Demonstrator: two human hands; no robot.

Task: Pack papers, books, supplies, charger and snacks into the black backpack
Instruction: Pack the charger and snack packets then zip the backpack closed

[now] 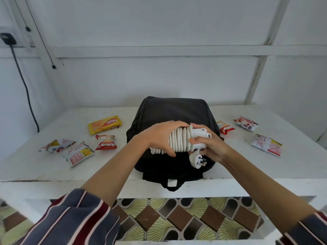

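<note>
Both hands hold the white charger (199, 134) above the black backpack (169, 110) at the middle of the tabletop's (265, 165) front edge, left hand (158, 137) curled over the coiled cable (177, 141), right hand (211, 148) gripping the brick end, arms outstretched; charger step, no opening shows, so next likely needs one hand free to unzip.

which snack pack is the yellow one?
The Nabati pack, left of the black backpack, farthest back of the left group. It has the only mostly yellow wrapper; the rest are red or mainly white.

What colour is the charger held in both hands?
The charger is white all over; the head view shows it best.
</note>
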